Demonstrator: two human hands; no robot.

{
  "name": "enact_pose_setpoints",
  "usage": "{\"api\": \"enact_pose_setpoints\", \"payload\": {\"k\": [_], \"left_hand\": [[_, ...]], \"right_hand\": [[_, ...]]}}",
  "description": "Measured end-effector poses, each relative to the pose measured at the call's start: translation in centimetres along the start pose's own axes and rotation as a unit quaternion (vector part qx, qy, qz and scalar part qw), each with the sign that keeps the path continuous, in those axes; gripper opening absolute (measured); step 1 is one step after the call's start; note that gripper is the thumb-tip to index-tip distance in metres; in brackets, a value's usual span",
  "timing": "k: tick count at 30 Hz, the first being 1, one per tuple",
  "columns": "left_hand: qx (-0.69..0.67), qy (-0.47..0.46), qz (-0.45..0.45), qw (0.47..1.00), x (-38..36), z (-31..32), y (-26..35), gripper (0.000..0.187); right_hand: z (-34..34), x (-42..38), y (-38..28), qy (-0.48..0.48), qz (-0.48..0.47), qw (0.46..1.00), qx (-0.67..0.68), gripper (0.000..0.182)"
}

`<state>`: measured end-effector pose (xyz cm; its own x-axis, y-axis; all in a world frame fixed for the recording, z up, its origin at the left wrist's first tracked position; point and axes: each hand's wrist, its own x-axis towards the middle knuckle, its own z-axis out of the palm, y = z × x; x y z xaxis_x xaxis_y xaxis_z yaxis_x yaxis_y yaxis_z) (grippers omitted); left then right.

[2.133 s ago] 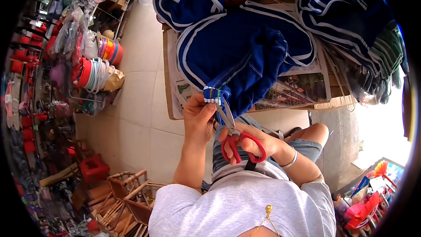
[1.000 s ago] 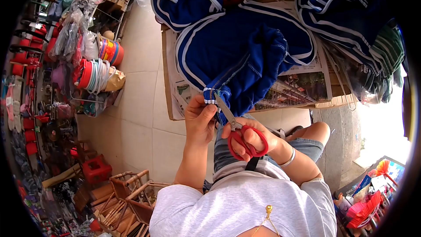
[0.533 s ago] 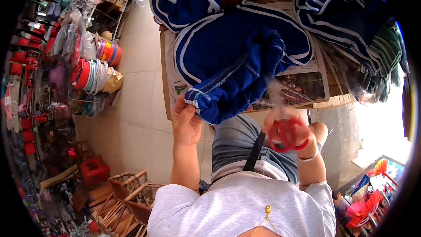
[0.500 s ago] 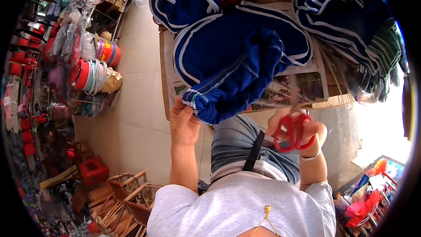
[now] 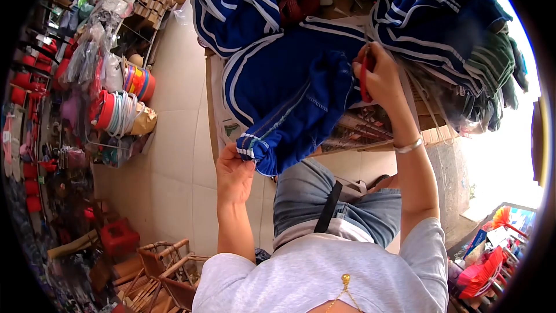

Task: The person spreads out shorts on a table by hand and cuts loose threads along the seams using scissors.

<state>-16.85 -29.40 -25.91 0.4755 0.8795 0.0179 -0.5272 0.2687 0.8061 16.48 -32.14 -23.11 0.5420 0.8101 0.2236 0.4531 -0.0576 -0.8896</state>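
A blue garment with white stripes [image 5: 289, 113] lies across the table, one narrow part turned to show its seams and stretched toward me. My left hand [image 5: 234, 174] pinches the white-stitched end of that part at the table's near edge. Out over the garment's right side, my right hand [image 5: 381, 78] is closed around red-handled scissors [image 5: 365, 80], which point away from me. The scissors overlap the cloth edge in this view, and my fingers partly hide them.
Striped blue garments [image 5: 431, 14] are heaped at the table's right, with green striped cloth [image 5: 495, 61] beside them. Another blue garment [image 5: 231, 8] lies far left. Printed paper [image 5: 370, 127] sits under the work. A wooden chair [image 5: 168, 261] and crowded shelves stand left.
My right hand has carried the scissors forward from near my lap to the garment's right side. My left hand keeps its pinch on the cloth end.
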Motion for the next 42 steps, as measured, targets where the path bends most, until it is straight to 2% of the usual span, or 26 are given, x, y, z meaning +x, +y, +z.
{"api": "enact_pose_setpoints", "payload": {"k": [3, 5, 7, 10, 12, 13, 15, 16, 18, 19, 22, 23, 24, 26, 28, 29, 31, 32, 33, 35, 36, 37, 38, 39, 41, 42], "left_hand": [[0.025, -0.004, 0.005, 1.0, -0.3, -0.4, -0.1, 0.042], [0.026, -0.003, 0.002, 1.0, -0.3, -0.7, -0.2, 0.043], [0.028, -0.002, -0.002, 1.0, -0.2, -0.6, -0.3, 0.044], [0.026, 0.014, 0.026, 0.999, 0.0, -0.7, -0.2, 0.039], [0.155, 0.067, 0.153, 0.974, 0.3, -2.2, 0.4, 0.029], [0.191, 0.135, 0.166, 0.958, 0.4, -1.9, 1.3, 0.021], [0.302, 0.165, 0.228, 0.911, 0.5, -2.7, 2.9, 0.018], [0.3, 0.162, 0.231, 0.911, 0.6, -2.9, 3.3, 0.018], [0.446, 0.189, 0.297, 0.823, 0.6, -3.2, 3.8, 0.019], [0.445, 0.188, 0.301, 0.822, 0.7, -3.3, 4.2, 0.019], [0.459, 0.174, 0.346, 0.8, 1.3, -2.6, 4.9, 0.021], [0.441, 0.137, 0.29, 0.838, 1.4, -1.4, 4.5, 0.025], [0.422, 0.097, 0.233, 0.871, 1.6, -0.2, 3.8, 0.031], [0.563, -0.057, 0.263, 0.782, 2.1, 2.2, 2.1, 0.054], [0.673, -0.128, 0.303, 0.662, 2.4, 6.0, 0.5, 0.071], [0.673, -0.129, 0.308, 0.66, 2.6, 6.9, -0.5, 0.071], [0.655, -0.125, 0.285, 0.689, 3.1, 7.9, -1.7, 0.072], [0.647, -0.132, 0.26, 0.704, 3.4, 8.0, -1.7, 0.06], [0.649, -0.133, 0.264, 0.702, 3.6, 7.8, -1.5, 0.06], [0.492, -0.202, 0.09, 0.842, 3.9, 7.2, -0.7, 0.051], [0.405, -0.204, 0.05, 0.89, 4.0, 6.7, -0.5, 0.042], [0.407, -0.207, 0.052, 0.888, 4.6, 5.9, -0.2, 0.042], [0.125, -0.168, -0.069, 0.975, 5.3, 4.9, 0.2, 0.041], [-0.169, -0.11, -0.186, 0.962, 5.9, 3.9, 1.0, 0.042], [-0.105, -0.157, -0.094, 0.978, 8.1, 3.0, 4.4, 0.048], [-0.15, -0.109, -0.06, 0.981, 8.6, 5.2, 7.0, 0.05]], "right_hand": [[0.7, 0.4, 0.3, -0.015, -0.016, 1.0, -0.003, 0.027], [1.4, -0.7, -1.2, -0.113, 0.013, 0.993, 0.023, 0.029], [1.3, -1.8, -2.8, -0.14, -0.006, 0.99, -0.017, 0.029], [1.4, -2.8, -3.2, -0.134, -0.011, 0.991, 0.001, 0.023], [1.2, -3.2, -2.2, 0.029, -0.083, 0.994, -0.062, 0.022], [0.5, -3.2, -2.7, 0.086, -0.107, 0.984, -0.11, 0.024], [-1.0, -3.1, -2.6, 0.163, -0.142, 0.962, -0.166, 0.023], [-1.8, -3.2, -2.7, 0.18, -0.157, 0.944, -0.23, 0.022], [-2.6, -3.4, -3.6, 0.203, -0.196, 0.923, -0.26, 0.023], [-2.8, -3.5, -3.9, 0.223, -0.234, 0.901, -0.289, 0.025], [-3.8, -4.4, -4.0, 0.165, -0.055, 0.982, -0.072, 0.024], [-4.2, -4.8, -4.2, 0.12, -0.014, 0.993, 0.016, 0.025], [-4.1, -5.2, -4.4, 0.124, -0.019, 0.992, 0.019, 0.025], [-3.8, -6.2, -5.0, 0.003, -0.034, 0.938, 0.346, 0.03], [-3.8, -7.6, -7.2, -0.028, 0.024, 0.899, 0.437, 0.036], [-3.8, -8.4, -7.9, -0.052, 0.029, 0.877, 0.477, 0.037], [-4.0, -9.7, -8.8, -0.113, 0.001, 0.84, 0.53, 0.036], [-4.4, -10.4, -9.5, -0.139, 0.003, 0.828, 0.544, 0.037], [-4.5, -11.1, -9.5, -0.161, -0.004, 0.808, 0.567, 0.038], [-4.9, -11.6, -9.8, -0.151, -0.013, 0.786, 0.6, 0.037], [-5.1, -11.8, -9.7, -0.131, 0.003, 0.781, 0.61, 0.038], [-5.3, -11.8, -9.0, -0.119, 0.013, 0.782, 0.612, 0.037], [-5.7, -11.8, -9.0, -0.114, 0.026, 0.773, 0.624, 0.036], [-6.1, -11.8, -8.9, -0.108, 0.04, 0.763, 0.636, 0.035], [-6.1, -12.1, -6.8, -0.08, 0.043, 0.75, 0.655, 0.032], [-6.2, -12.4, -5.5, -0.079, 0.032, 0.747, 0.659, 0.031]]}}
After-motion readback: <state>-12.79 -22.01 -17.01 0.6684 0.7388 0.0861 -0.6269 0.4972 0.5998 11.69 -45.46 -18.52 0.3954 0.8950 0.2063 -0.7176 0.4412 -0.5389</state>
